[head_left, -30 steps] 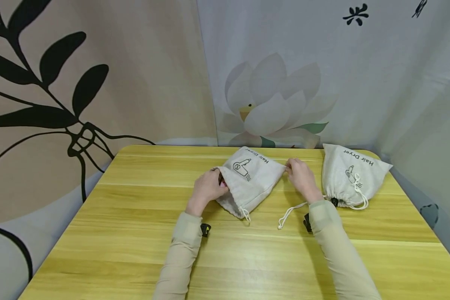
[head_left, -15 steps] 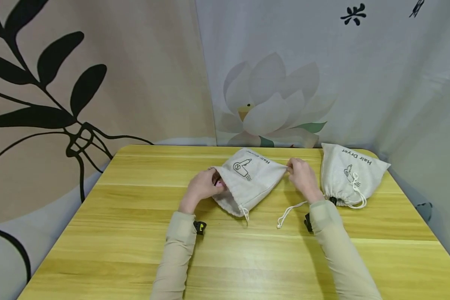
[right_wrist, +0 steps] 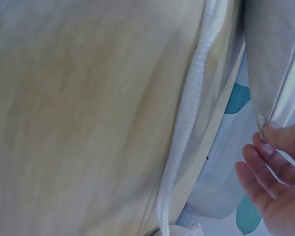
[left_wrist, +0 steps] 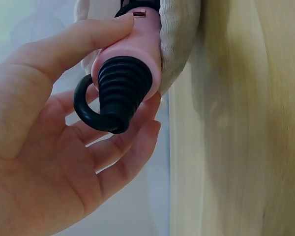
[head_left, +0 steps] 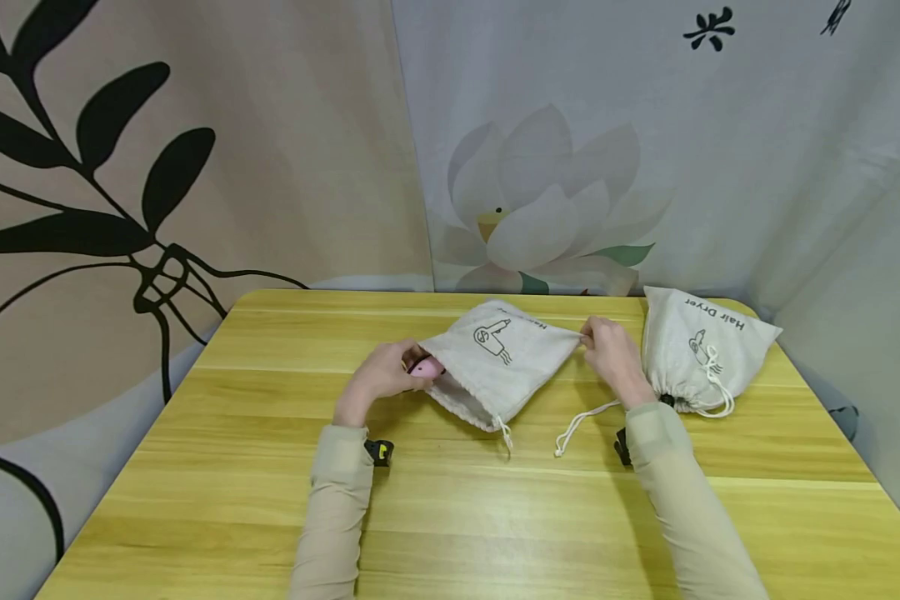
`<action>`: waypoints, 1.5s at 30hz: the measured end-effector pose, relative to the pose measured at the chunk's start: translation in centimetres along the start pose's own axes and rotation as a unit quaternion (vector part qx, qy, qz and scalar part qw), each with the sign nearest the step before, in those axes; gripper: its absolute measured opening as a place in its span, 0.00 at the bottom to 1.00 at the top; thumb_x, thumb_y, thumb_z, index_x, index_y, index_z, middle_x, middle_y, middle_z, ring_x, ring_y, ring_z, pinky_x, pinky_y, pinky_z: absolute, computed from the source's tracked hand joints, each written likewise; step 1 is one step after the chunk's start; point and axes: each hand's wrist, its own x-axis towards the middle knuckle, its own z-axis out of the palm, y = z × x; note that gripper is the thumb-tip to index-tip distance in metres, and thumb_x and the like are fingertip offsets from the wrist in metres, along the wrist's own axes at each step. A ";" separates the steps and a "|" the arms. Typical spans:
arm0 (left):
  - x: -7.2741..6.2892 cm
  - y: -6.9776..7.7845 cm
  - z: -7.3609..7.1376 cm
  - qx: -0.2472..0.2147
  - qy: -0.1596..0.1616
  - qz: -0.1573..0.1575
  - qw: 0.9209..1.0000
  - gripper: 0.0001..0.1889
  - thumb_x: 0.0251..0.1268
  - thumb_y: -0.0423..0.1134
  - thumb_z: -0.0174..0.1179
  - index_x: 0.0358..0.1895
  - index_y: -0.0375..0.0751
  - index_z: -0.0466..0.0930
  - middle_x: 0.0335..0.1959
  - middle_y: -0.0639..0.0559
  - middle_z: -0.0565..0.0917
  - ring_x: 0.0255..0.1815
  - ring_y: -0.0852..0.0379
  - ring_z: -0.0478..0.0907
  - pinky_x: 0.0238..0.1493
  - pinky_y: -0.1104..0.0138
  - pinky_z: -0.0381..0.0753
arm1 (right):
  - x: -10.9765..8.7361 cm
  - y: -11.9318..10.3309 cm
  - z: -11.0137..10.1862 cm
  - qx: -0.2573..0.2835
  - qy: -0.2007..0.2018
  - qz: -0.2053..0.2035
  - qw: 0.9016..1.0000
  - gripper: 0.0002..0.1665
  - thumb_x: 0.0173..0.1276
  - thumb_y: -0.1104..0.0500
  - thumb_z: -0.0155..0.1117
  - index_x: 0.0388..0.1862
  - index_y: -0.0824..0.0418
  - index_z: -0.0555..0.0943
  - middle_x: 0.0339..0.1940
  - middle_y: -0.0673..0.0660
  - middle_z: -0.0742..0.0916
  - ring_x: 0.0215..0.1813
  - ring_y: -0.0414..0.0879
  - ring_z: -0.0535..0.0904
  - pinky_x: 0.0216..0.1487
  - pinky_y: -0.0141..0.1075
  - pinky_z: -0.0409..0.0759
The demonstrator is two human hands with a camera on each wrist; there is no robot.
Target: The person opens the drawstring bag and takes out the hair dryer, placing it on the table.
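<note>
My left hand [head_left: 381,373] holds the handle end of a pink hair dryer [head_left: 426,367] at the mouth of a grey cloth drawstring bag [head_left: 528,354] printed with a dryer drawing. In the left wrist view, the thumb lies on top of the pink handle [left_wrist: 130,48] and the fingers pass beneath it. A black ribbed cord sleeve [left_wrist: 123,81] with a loop sticks out towards the palm. The rest of the dryer is hidden inside the bag. With thumb and forefinger, my right hand [right_wrist: 285,189] pinches the closed far corner of the bag [right_wrist: 275,64].
A second full bag [head_left: 705,350] labelled "Hair Dryer", its neck drawn together, stands at the right back of the wooden table [head_left: 495,525]. A white cord [head_left: 576,427] trails from it beneath my right wrist. Printed curtains [head_left: 330,150] hang behind the table.
My left hand has moved left, out of the bag's mouth, and more of the pink handle shows. The bag and my right hand have shifted slightly right.
</note>
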 end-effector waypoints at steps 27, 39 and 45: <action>0.9 1.6 1.8 0.110 0.068 -0.009 0.992 0.15 0.52 0.37 0.64 0.42 0.36 0.78 0.42 0.39 0.84 0.39 0.46 0.80 0.41 0.54 0.80 | -0.4 -3.0 0.0 -0.052 -0.141 -0.085 0.985 0.15 0.71 0.60 0.54 0.50 0.66 0.80 0.43 0.63 0.84 0.44 0.56 0.81 0.45 0.49 0.80; 1.0 2.3 1.4 0.106 0.087 0.012 0.990 0.11 0.52 0.37 0.65 0.40 0.38 0.80 0.40 0.42 0.85 0.37 0.49 0.79 0.40 0.55 0.80 | -0.4 -3.0 1.2 -0.065 -0.167 -0.113 0.977 0.14 0.69 0.67 0.52 0.48 0.66 0.82 0.40 0.62 0.82 0.43 0.56 0.80 0.50 0.48 0.80; 1.0 2.5 1.0 0.100 0.075 0.011 0.992 0.14 0.53 0.40 0.65 0.43 0.39 0.81 0.41 0.43 0.85 0.38 0.49 0.79 0.40 0.56 0.79 | -0.4 -3.0 1.6 -0.089 -0.157 -0.129 0.975 0.11 0.66 0.68 0.54 0.43 0.65 0.82 0.38 0.60 0.81 0.40 0.56 0.79 0.47 0.47 0.81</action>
